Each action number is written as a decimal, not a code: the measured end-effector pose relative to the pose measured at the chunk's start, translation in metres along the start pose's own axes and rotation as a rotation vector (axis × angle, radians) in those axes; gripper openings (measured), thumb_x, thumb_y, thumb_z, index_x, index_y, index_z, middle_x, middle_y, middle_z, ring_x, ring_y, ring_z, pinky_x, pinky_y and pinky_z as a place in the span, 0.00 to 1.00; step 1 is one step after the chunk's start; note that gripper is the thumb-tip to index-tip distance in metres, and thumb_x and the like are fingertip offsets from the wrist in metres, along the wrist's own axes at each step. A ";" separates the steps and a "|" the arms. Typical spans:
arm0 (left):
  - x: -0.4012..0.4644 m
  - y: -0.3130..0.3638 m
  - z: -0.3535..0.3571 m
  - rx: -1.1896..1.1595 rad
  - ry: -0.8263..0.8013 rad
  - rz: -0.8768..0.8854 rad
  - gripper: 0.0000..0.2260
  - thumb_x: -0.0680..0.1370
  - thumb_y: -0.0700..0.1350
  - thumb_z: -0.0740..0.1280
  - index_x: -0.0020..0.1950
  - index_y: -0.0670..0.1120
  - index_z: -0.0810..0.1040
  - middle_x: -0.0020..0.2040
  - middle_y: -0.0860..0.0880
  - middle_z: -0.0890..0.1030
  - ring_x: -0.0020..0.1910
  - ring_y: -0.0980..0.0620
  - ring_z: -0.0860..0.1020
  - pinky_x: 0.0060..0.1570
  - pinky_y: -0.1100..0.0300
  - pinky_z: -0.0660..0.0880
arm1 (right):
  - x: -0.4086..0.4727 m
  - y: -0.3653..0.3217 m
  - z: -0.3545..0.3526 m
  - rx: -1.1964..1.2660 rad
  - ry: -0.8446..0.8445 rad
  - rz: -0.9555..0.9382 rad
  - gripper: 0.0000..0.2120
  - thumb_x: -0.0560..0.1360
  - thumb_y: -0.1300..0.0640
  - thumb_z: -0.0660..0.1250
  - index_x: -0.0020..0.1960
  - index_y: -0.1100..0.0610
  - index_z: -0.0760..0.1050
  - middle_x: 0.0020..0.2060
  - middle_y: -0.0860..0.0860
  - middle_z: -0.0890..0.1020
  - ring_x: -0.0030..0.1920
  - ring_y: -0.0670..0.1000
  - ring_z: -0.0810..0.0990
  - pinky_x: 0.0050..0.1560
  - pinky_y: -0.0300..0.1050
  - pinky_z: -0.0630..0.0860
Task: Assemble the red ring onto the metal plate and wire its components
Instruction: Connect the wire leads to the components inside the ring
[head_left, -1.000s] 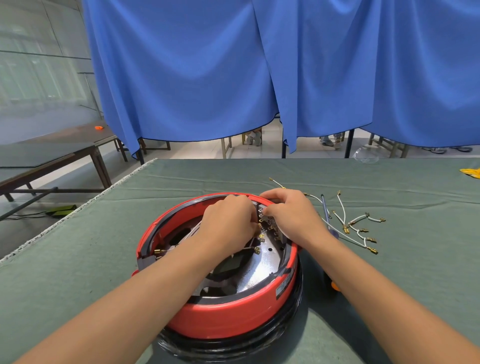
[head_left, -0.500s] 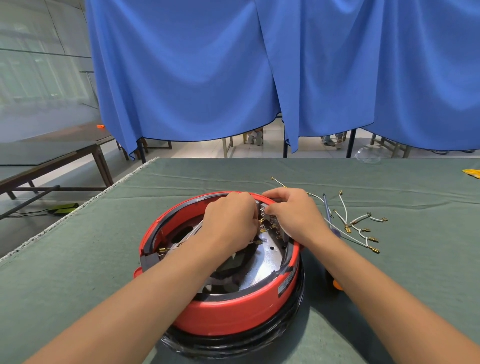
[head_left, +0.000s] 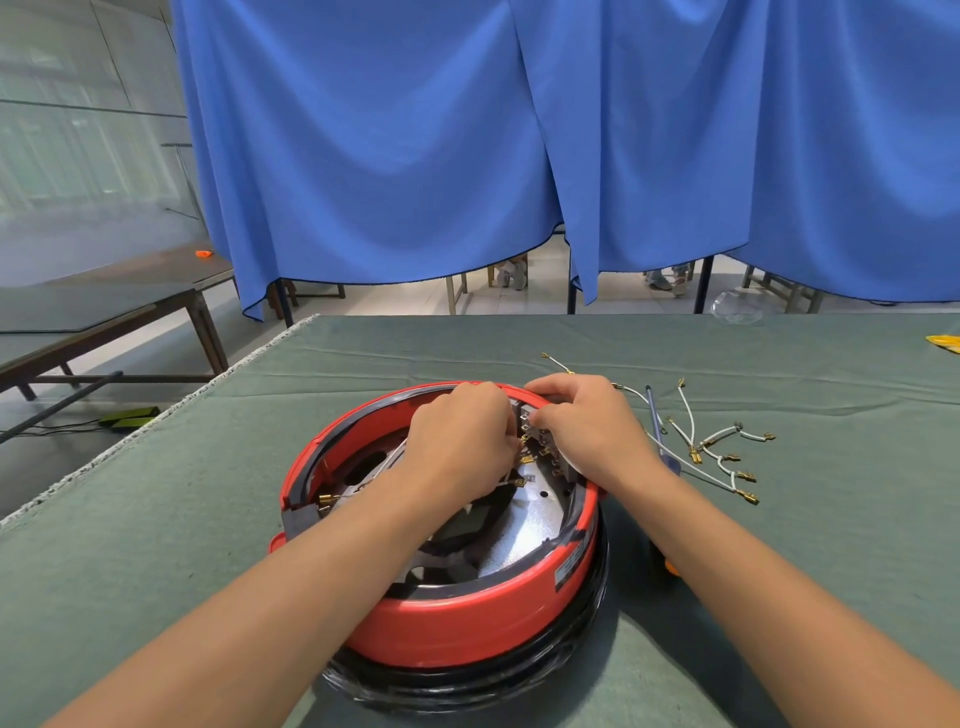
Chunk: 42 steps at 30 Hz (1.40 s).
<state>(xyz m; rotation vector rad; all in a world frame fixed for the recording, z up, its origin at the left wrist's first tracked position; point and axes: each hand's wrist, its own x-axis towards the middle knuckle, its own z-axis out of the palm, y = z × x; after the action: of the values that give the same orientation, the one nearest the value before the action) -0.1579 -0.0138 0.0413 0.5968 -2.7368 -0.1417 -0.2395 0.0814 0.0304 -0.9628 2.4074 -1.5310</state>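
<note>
The red ring (head_left: 457, 623) sits on a black base in the middle of the green table, with the shiny metal plate (head_left: 524, 535) inside it. At its far inner side stands a grey terminal block (head_left: 540, 441) with brass connectors. My left hand (head_left: 462, 441) hovers over the plate with curled fingers pinching a wire end at the block. My right hand (head_left: 592, 426) grips the block and the ring's far rim from the right. What the fingertips hold is mostly hidden.
Loose white wires with brass terminals (head_left: 722, 457) lie right of the ring, beside a blue-handled screwdriver (head_left: 660, 431). An orange-tipped tool (head_left: 670, 566) peeks out by my right forearm. A yellow object (head_left: 948, 343) is at the far right edge. Blue curtains hang behind the table.
Both hands stay at the terminal block with only slight finger shifts. The camera has tilted slightly.
</note>
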 end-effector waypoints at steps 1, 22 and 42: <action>0.000 0.000 0.000 0.003 0.004 -0.002 0.05 0.75 0.46 0.67 0.45 0.48 0.83 0.43 0.47 0.82 0.44 0.43 0.79 0.38 0.57 0.68 | 0.000 0.000 0.000 0.005 -0.001 0.000 0.13 0.70 0.65 0.65 0.43 0.47 0.80 0.40 0.46 0.84 0.47 0.50 0.81 0.53 0.50 0.76; 0.000 0.002 0.001 -0.011 -0.026 -0.034 0.06 0.76 0.45 0.66 0.45 0.47 0.82 0.43 0.47 0.82 0.43 0.44 0.79 0.39 0.57 0.70 | -0.001 0.000 -0.001 0.027 -0.011 0.006 0.13 0.71 0.65 0.65 0.41 0.47 0.79 0.39 0.45 0.83 0.46 0.50 0.80 0.51 0.47 0.76; 0.001 0.001 0.003 -0.087 -0.052 -0.030 0.08 0.77 0.43 0.65 0.47 0.47 0.84 0.43 0.46 0.83 0.43 0.44 0.79 0.40 0.56 0.72 | 0.002 0.002 0.002 -0.064 0.038 0.031 0.14 0.70 0.64 0.66 0.53 0.52 0.83 0.44 0.47 0.84 0.52 0.53 0.80 0.58 0.53 0.75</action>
<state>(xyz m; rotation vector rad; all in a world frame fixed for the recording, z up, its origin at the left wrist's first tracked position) -0.1603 -0.0128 0.0387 0.6183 -2.7561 -0.2864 -0.2409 0.0793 0.0285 -0.9109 2.5000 -1.4834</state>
